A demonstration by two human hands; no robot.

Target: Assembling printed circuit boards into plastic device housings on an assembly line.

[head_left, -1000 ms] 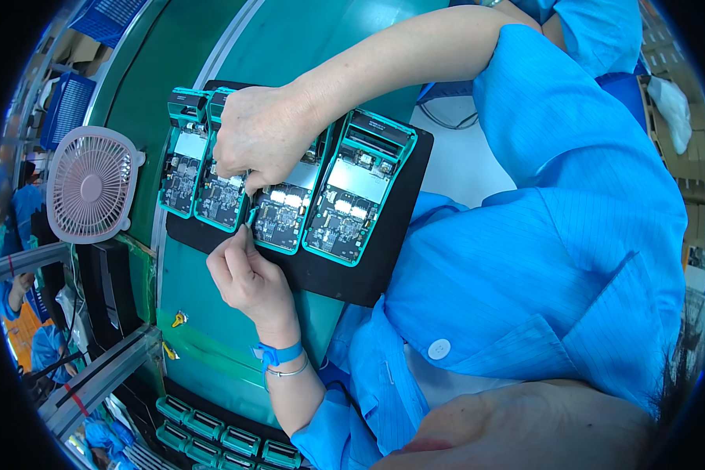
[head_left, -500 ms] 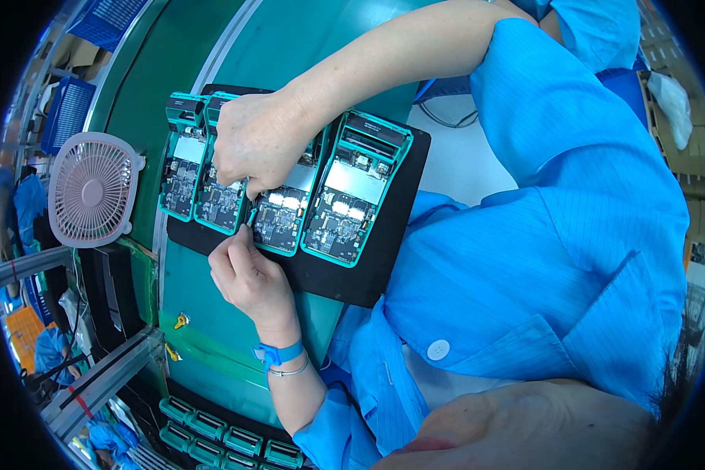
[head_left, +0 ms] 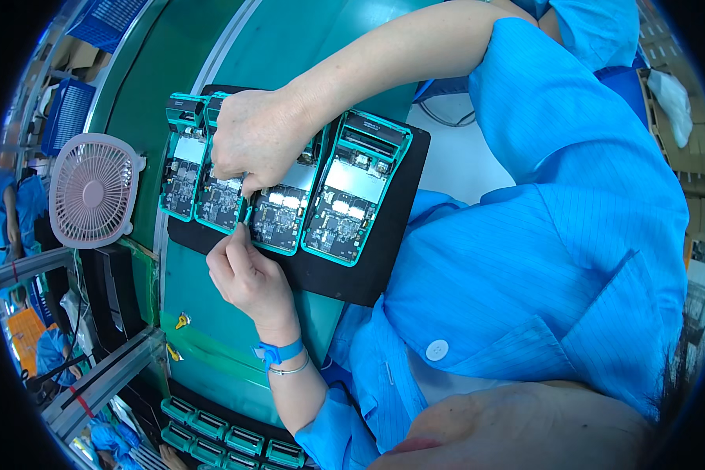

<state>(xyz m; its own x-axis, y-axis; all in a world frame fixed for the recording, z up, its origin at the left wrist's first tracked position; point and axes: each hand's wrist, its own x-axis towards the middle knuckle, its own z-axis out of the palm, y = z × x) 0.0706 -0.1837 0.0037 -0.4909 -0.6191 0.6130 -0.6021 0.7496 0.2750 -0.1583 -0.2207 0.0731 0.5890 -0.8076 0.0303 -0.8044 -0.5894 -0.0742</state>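
Several teal-framed handheld device housings with bare circuit boards lie side by side on a black mat. My right hand reaches in over the middle ones, fingers curled and closed, covering their upper parts. Its fingertips meet the left edge of the third housing. Just below, my left hand, wearing a blue wrist strap, pinches at the same edge. A thin teal sliver shows between the two hands; whether it is loose or part of the frame I cannot make out. The rightmost housing lies untouched.
A pink fan stands left of the green work surface. Small yellow pieces lie near its left edge. More teal housings sit in rows at the bottom. Metal rails and blue baskets are at the left.
Both hands have shifted slightly left along the third housing's edge, and the teal sliver between them shows less. The housings have stayed in place.
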